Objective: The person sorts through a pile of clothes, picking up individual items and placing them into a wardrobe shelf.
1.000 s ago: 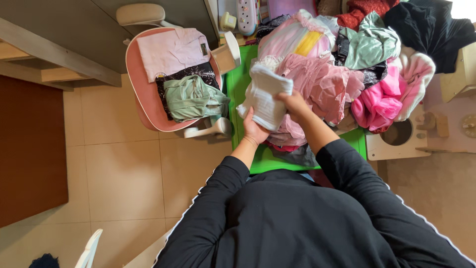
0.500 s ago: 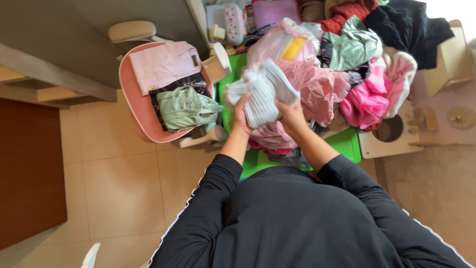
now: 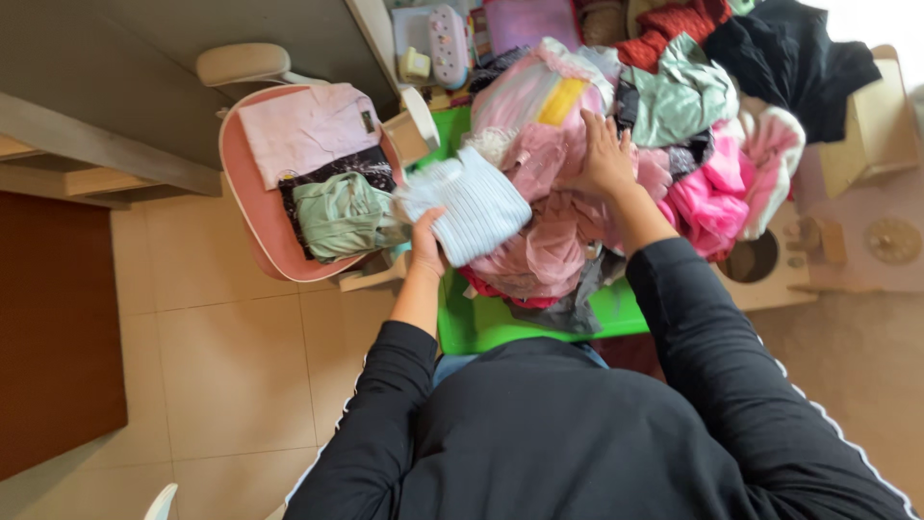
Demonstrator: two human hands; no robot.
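White folded cloth (image 3: pixel 472 204) sits clamped in the left hand (image 3: pixel 427 239) between the chair (image 3: pixel 252 207), already stacked with three folded pieces, and the tabletop (image 3: pixel 481 323), where the right hand (image 3: pixel 604 159) lies spread on the large unsorted pile (image 3: pixel 674 125).

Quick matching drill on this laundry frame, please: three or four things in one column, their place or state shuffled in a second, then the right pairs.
Things:
1. left hand
2. right hand
3. mint green garment
4. black garment

Places or states:
A. lies folded on the pink chair
B. grips the folded white ribbed garment
C. far right end of the clothes pile
D. rests palm down on the pale pink garment on the green table

Pairs: 1-B, 2-D, 3-A, 4-C
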